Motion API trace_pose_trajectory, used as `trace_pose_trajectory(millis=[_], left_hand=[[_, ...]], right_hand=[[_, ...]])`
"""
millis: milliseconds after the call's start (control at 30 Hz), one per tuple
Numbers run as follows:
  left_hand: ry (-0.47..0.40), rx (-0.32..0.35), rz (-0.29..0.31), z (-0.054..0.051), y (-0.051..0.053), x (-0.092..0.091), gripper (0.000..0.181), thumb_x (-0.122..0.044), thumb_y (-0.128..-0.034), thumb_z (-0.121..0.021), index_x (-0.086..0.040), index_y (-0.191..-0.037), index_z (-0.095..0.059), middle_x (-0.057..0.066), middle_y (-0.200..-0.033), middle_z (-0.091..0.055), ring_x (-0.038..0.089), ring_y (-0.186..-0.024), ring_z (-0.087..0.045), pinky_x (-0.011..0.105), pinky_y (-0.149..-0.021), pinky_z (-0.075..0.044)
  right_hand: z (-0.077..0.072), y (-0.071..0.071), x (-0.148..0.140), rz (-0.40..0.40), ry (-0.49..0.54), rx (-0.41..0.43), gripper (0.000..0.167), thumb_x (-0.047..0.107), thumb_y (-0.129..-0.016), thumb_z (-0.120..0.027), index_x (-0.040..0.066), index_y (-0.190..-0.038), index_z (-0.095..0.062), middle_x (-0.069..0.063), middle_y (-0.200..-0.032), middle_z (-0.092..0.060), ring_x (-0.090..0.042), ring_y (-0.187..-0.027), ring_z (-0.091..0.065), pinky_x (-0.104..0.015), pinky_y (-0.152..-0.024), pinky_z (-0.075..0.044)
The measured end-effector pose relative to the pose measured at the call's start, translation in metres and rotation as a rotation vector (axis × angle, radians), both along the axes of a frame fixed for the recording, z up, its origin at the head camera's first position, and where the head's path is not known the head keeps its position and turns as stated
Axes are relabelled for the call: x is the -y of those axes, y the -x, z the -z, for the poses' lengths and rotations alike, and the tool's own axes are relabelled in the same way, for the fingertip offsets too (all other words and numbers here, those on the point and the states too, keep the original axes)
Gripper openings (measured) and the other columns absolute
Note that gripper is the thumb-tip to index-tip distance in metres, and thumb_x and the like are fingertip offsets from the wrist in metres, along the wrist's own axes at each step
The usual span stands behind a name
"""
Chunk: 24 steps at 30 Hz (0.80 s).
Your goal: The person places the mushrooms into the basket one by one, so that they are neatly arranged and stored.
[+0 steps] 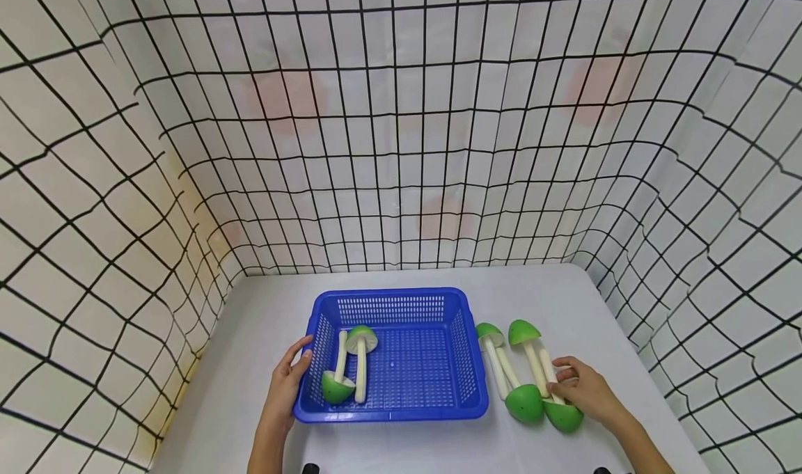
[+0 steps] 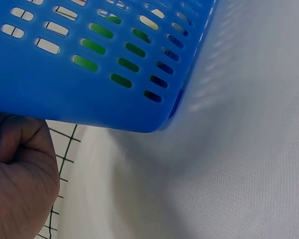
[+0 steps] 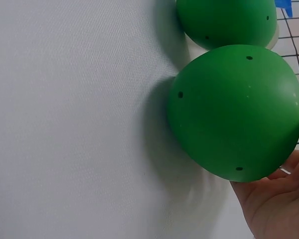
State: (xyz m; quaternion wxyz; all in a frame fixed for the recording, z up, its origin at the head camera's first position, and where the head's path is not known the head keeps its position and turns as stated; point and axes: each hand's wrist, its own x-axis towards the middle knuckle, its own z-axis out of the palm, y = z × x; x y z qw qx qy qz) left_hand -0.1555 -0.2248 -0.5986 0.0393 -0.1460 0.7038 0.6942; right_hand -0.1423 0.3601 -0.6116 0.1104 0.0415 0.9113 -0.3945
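Observation:
My left hand (image 1: 287,380) grips the left rim of a blue plastic basket (image 1: 391,415); in the left wrist view its curled fingers (image 2: 25,137) meet the basket rim (image 2: 89,112). Inside the basket, at its left, lie two green-capped toy mushrooms with white stems, one cap-down (image 1: 337,388) and one cap-up (image 1: 361,340). To the basket's right, my right hand (image 1: 585,389) pinches the stem of the nearest-right toy mushroom (image 1: 564,417). In the right wrist view that mushroom's green cap (image 3: 234,112) hides most of the fingers.
Beside the held mushroom lie other toy mushrooms, with caps at the near side (image 1: 525,404), the far left (image 1: 490,333) and the far right (image 1: 523,332). A white cloth (image 1: 269,307) covers the table. White walls with a black grid (image 1: 401,140) surround it.

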Motion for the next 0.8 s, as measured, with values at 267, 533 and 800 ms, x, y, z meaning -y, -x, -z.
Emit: trace_pose_trajectory(millis=[267, 533, 800], left_hand=[[0.009, 0.004, 0.003, -0.002, -0.001, 0.0, 0.057, -0.048, -0.1045, -0.055, -0.027, -0.156, -0.044, 0.018, -0.152, -0.049, 0.023, -0.112, -0.063, 0.029, -0.086, -0.056], [0.009, 0.011, -0.003, 0.001, 0.0, 0.0, 0.055, -0.048, -0.1045, -0.056, -0.028, -0.155, -0.045, 0.017, -0.149, -0.052, 0.022, -0.109, -0.064, 0.029, -0.084, -0.057], [0.012, 0.008, 0.001, 0.0, -0.001, 0.0, 0.056, -0.048, -0.1044, -0.056, -0.028, -0.155, -0.045, 0.016, -0.152, -0.05, 0.022, -0.112, -0.063, 0.029, -0.086, -0.057]], right_hand=[[-0.004, 0.0, -0.002, 0.034, -0.003, -0.005, 0.063, 0.026, -0.09, -0.079, -0.002, -0.139, -0.052, -0.015, -0.114, -0.067, -0.024, -0.1, -0.07, -0.028, -0.071, -0.054], [-0.012, 0.001, -0.005, 0.053, 0.016, -0.025, 0.062, 0.026, -0.092, -0.078, -0.002, -0.14, -0.052, -0.016, -0.116, -0.068, -0.015, -0.093, -0.07, -0.027, -0.067, -0.054], [-0.012, 0.002, -0.007, 0.066, 0.059, -0.031, 0.062, 0.027, -0.093, -0.077, 0.0, -0.142, -0.051, -0.016, -0.118, -0.066, -0.008, -0.081, -0.068, -0.027, -0.064, -0.055]])
